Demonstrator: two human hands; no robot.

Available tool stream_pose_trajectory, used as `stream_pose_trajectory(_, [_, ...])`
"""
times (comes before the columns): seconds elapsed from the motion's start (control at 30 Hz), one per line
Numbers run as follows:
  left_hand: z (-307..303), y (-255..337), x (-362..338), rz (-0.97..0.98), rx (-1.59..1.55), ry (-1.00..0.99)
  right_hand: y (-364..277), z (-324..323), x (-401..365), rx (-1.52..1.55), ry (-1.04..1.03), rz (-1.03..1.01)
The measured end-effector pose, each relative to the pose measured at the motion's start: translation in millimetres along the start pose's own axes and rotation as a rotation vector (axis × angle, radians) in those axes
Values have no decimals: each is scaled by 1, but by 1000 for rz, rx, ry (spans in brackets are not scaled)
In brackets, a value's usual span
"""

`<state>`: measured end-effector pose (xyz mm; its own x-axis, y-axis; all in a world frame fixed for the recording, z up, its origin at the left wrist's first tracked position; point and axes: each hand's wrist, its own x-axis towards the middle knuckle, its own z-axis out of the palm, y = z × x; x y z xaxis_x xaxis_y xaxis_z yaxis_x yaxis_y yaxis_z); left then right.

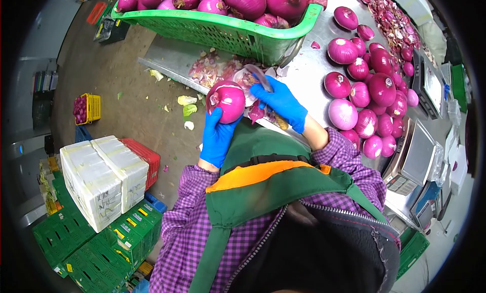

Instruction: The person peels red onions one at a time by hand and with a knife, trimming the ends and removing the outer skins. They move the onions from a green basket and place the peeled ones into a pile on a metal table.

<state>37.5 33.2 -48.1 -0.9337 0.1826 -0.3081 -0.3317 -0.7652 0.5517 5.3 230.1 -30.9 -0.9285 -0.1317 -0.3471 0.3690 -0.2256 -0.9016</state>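
Note:
My left hand (216, 138), in a blue glove, holds a large red onion (226, 101) from below, at the near edge of the metal table. The onion looks smooth and shiny, with its root end facing left. Just right of it, my blue-gloved right hand (281, 101) is closed around a knife. Its curved blade (259, 75) points up and away, and its yellowish handle (281, 122) sticks out below the fingers. A piece of purple skin (256, 112) hangs beneath that hand. Loose onion skins (215, 70) lie on the table behind the onion.
A green crate (212, 32) full of red onions stands at the table's far side. Shiny onions (382, 89) cluster on the right, near a skin heap (392, 19) and scales (412, 151). White foam boxes (104, 176) sit on green crates (109, 242) at left; a yellow basket (93, 108) is on the floor.

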Motion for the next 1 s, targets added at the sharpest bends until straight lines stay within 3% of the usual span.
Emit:
stream_pose_trajectory(0.1, [-8, -2, -1, -65, -2, -1, 25, -2, 10, -114, -28, -78])
stream_pose_trajectory(0.13, [-16, -1, -4, -116, -154, -51, 34, -8, 15, -334, 35, -183])
stream_pose_trajectory(0.17, [-22, 1, -6, -168, -304, -100, 48, -18, 16, -336, 28, -185])
stream_pose_trajectory(0.23, [-18, 8, -6, -148, -333, -96, 65, -39, 23, -791, 196, -189])
stream_pose_trajectory(0.3, [1, 11, -11, 75, 100, -80, 53, -29, 2, -854, 195, -227])
stream_pose_trajectory(0.37, [1, 6, -5, 96, 151, -24, 24, -13, -16, -1014, 138, -589])
stream_pose_trajectory(0.4, [5, 6, -4, 76, 207, -2, 8, -10, -22, -1080, 38, -650])
stream_pose_trajectory(0.5, [8, 5, -2, 71, 305, 6, 0, -7, -26, -1276, -45, -615])
stream_pose_trajectory(0.83, [2, -3, 3, 207, 549, -9, 8, -6, -19, -1367, 27, -669])
stream_pose_trajectory(0.93, [11, -1, 2, 172, 482, 27, 22, 7, -18, -1168, 111, -627])
stream_pose_trajectory(1.0, [10, -2, 3, 142, 416, 54, 26, 15, -18, -959, 155, -482])
